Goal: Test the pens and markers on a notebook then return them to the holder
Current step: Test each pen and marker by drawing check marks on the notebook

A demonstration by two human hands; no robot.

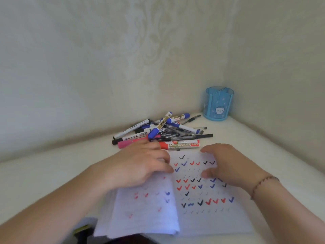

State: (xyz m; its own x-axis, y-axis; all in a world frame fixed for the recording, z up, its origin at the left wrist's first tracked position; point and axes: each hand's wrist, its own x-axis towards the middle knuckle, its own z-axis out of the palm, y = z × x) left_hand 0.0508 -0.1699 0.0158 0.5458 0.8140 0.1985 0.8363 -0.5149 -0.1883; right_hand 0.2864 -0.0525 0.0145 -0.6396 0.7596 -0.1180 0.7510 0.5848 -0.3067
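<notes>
Both hands rest spread on the notebook (202,199), holding nothing. The red marker (181,144) lies crosswise just beyond the left hand (146,166), nearer it than the right hand (226,164).

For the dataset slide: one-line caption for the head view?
Both hands, left and right, rest on an open notebook full of check marks; pen pile behind, blue holder in corner.

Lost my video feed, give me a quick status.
Left hand and right hand open, resting on the notebook. Pens and markers piled behind it; blue holder empty. Nothing in the way.
</notes>
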